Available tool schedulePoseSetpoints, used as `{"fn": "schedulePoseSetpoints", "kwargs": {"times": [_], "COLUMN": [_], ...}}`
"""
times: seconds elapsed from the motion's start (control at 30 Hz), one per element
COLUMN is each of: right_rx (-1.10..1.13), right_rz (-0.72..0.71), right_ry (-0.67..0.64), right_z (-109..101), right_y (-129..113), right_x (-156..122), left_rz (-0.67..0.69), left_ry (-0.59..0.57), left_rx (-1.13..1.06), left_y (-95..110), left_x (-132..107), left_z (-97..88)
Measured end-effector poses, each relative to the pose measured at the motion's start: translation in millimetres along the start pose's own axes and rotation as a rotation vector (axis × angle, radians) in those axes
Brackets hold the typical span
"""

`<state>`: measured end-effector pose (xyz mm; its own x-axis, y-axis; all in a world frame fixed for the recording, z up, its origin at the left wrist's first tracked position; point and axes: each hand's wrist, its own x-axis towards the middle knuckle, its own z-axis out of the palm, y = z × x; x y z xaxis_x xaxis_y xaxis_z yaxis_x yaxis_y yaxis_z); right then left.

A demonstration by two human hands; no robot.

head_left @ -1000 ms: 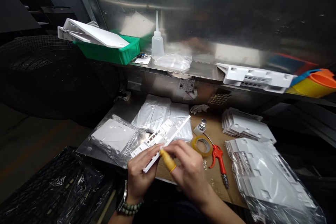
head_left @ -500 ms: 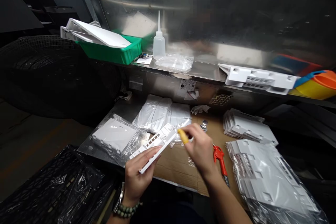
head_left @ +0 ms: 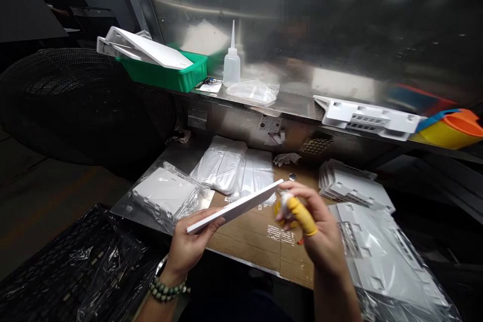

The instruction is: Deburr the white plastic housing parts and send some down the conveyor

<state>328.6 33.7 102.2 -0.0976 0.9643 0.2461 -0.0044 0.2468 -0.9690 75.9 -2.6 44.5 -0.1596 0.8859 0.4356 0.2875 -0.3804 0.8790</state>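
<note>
My left hand (head_left: 196,239) grips the near end of a white plastic panel (head_left: 241,206), fingers above and thumb below. The panel is tilted nearly edge-on, its far end rising to the right. My right hand (head_left: 311,216) is at that far end, fingertips against or just beside the edge. A yellow finger cot (head_left: 303,217) covers its thumb. Between thumb and curled fingers is a small whitish crumpled wad (head_left: 287,202), perhaps cloth, blurred. Below the panel lies brown cardboard (head_left: 249,241) on the bench.
Bagged white panels lie left (head_left: 164,193) and right (head_left: 392,251), near a stack of bare panels (head_left: 354,186). Flat plastic bags (head_left: 221,163) lie behind. On the shelf stand a green bin (head_left: 166,74), a squeeze bottle (head_left: 231,68), a white panel (head_left: 372,116) and a yellow-orange container (head_left: 453,128).
The panel has turned from showing its slotted, ribbed side to nearly edge-on. My right hand has shifted right to its far end and now hides most of the red air gun.
</note>
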Motion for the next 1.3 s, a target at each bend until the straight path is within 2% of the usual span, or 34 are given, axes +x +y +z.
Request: {"fn": "schedulePoseSetpoints", "kwargs": {"times": [0.07, 0.1, 0.17, 0.2, 0.27, 0.33, 0.37, 0.47, 0.53, 0.6, 0.67, 0.77, 0.87, 0.97, 1.03, 1.17, 1.3], "right_rx": [0.059, 0.055, 0.028, 0.024, 0.044, 0.051, 0.038, -0.039, -0.058, -0.061, -0.116, -0.279, -0.362, -0.394, -0.429, -0.481, -0.438], "right_rz": [0.108, 0.131, 0.107, 0.067, -0.022, -0.1, -0.139, -0.205, -0.174, -0.116, -0.128, -0.267, -0.366, -0.465, -0.513, -0.466, -0.405], "right_ry": [-0.23, -0.292, -0.315, -0.287, -0.195, -0.118, -0.106, -0.191, -0.268, -0.274, -0.198, -0.123, -0.178, -0.184, -0.181, -0.237, -0.242], "right_z": [17, 23, 30, 31, 31, 28, 27, 22, 18, 14, 12, 21, 41, 61, 67, 61, 61], "right_y": [0, 0, 4, 7, 14, 22, 26, 36, 38, 34, 25, 5, -8, -10, -8, -5, -8], "right_x": [-5, -7, -10, -12, -16, -22, -26, -38, -46, -51, -53, -50, -46, -45, -46, -44, -41], "left_rz": [0.073, 0.111, 0.162, 0.158, 0.075, -0.09, -0.193, -0.45, -0.557, -0.643, -0.744, -0.89, -1.012, -1.089, -1.116, -1.106, -1.034], "left_ry": [-0.117, -0.188, -0.269, -0.235, -0.056, 0.14, 0.162, 0.007, -0.086, -0.089, -0.077, -0.066, -0.031, 0.02, 0.067, 0.136, 0.207], "left_rx": [0.023, 0.027, 0.023, 0.011, -0.059, -0.208, -0.299, -0.521, -0.619, -0.73, -0.86, -1.059, -1.267, -1.403, -1.42, -1.394, -1.369], "left_y": [1, 2, 0, -1, -4, -4, -2, 13, 25, 32, 37, 42, 52, 62, 65, 64, 64], "left_x": [4, 6, 9, 9, 8, 8, 10, 19, 27, 34, 39, 43, 43, 41, 41, 40, 39], "left_z": [-0.9, -1.3, -1.7, -1.4, 0.4, 3.6, 5.5, 11.4, 14.7, 16.9, 18.9, 24.7, 35.1, 44.5, 47.9, 49.6, 49.9]}}
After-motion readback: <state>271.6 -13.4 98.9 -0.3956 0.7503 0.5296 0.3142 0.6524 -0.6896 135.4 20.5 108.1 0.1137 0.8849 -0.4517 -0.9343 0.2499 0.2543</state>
